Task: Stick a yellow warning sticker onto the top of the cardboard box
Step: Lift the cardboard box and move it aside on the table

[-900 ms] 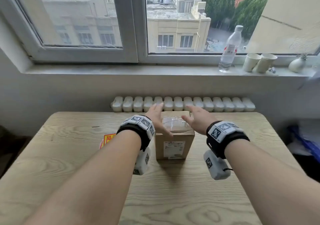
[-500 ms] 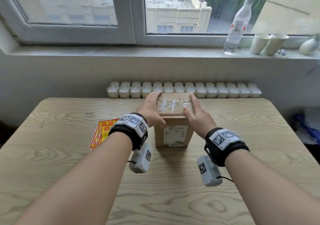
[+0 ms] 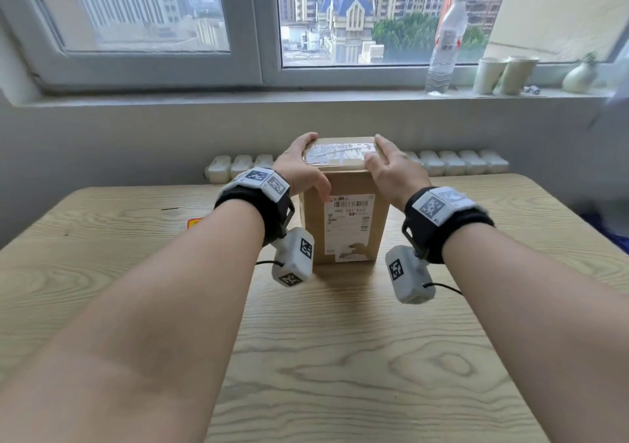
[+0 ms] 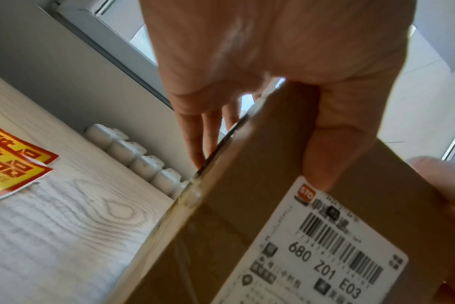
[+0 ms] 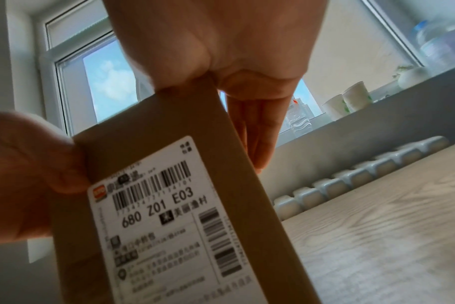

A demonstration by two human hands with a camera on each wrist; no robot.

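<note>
A brown cardboard box [image 3: 343,184] with a white shipping label stands on the wooden table [image 3: 340,357], its clear-taped top [image 3: 340,153] facing up. My left hand [image 3: 296,170] grips its left side and my right hand [image 3: 391,170] its right side. Both thumbs lie on the labelled front. In the left wrist view the left hand [image 4: 273,61] has its thumb just above the label on the box [image 4: 247,226]. In the right wrist view the right hand [image 5: 221,41] clasps the box [image 5: 169,205] at its edge. Yellow-and-red warning stickers [image 4: 11,164] lie on the table to the left, mostly hidden behind my left wrist in the head view [image 3: 194,223].
On the windowsill at the right stand a water bottle [image 3: 446,41], two paper cups [image 3: 503,75] and a small vase [image 3: 578,75]. A row of white rounded blocks [image 3: 456,167] runs along the table's far edge below the sill.
My hands came down from over the box onto its sides and now grip it, thumbs on the front. The box shows larger and taller, and the view has tilted up toward the window.
</note>
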